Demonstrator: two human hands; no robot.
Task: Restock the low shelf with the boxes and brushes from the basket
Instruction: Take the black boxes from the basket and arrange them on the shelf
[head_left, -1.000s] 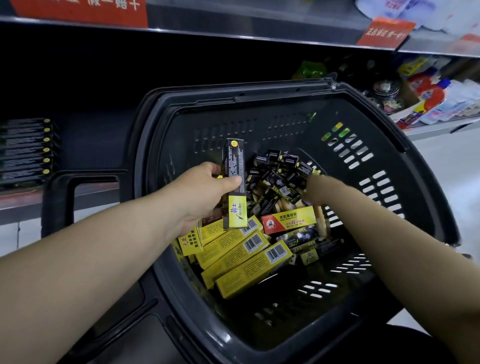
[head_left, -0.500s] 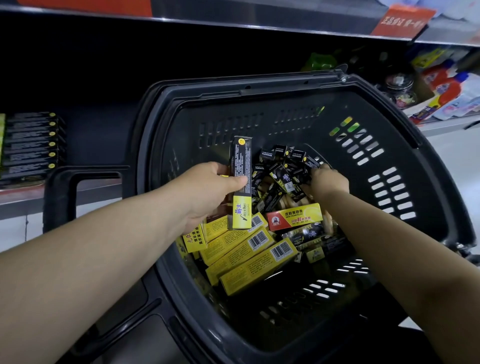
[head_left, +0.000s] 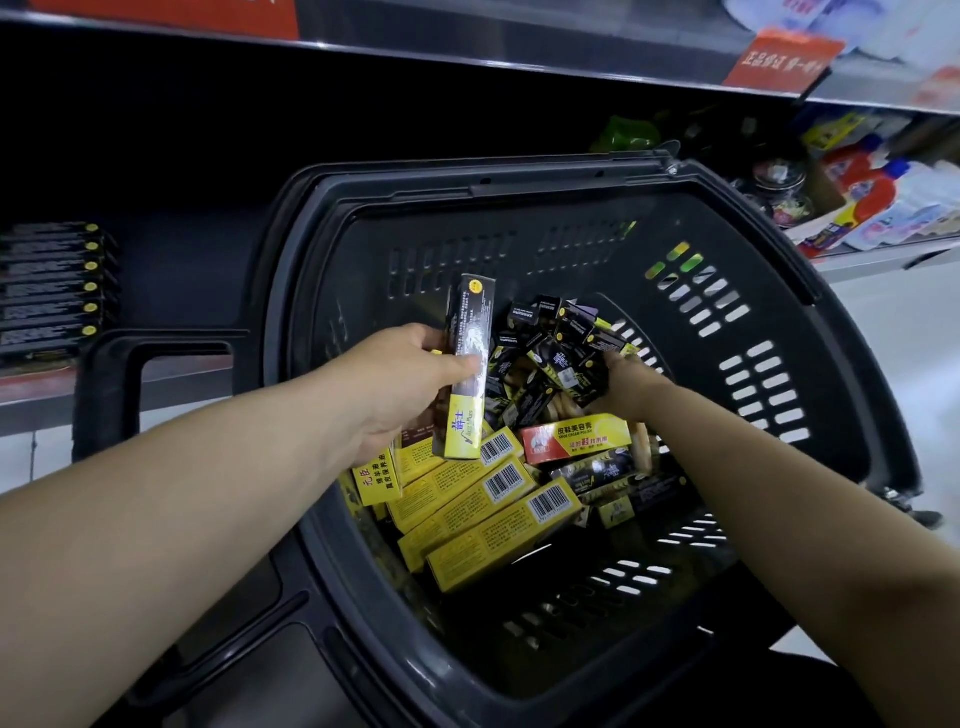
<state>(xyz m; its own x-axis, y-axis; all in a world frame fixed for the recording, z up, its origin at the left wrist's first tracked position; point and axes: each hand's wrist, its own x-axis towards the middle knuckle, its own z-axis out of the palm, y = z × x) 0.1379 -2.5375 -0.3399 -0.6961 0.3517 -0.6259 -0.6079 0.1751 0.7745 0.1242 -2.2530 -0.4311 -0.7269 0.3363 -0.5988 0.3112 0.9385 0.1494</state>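
A dark plastic basket (head_left: 810, 332) fills the middle of the head view. Inside lie several yellow boxes (head_left: 483, 540), a red and yellow box (head_left: 576, 439) and a heap of small black boxes (head_left: 550, 332). My left hand (head_left: 400, 384) holds a long black and yellow box (head_left: 465, 374) upright over the basket's left side, thumb across its face. My right hand (head_left: 626, 382) reaches into the heap of black boxes; its fingers are hidden among them. A row of matching black boxes (head_left: 52, 291) lies stacked on the low shelf (head_left: 31, 384) at the far left.
The basket's handle (head_left: 109, 384) sticks out to the left in front of the low shelf. An upper shelf edge with a red price tag (head_left: 782, 60) runs overhead. Bottles and packets (head_left: 872, 202) crowd the shelf at the right. Pale floor shows at the far right.
My right hand has pushed further into the heap of black boxes. My left hand keeps the long box upright in nearly the same place.
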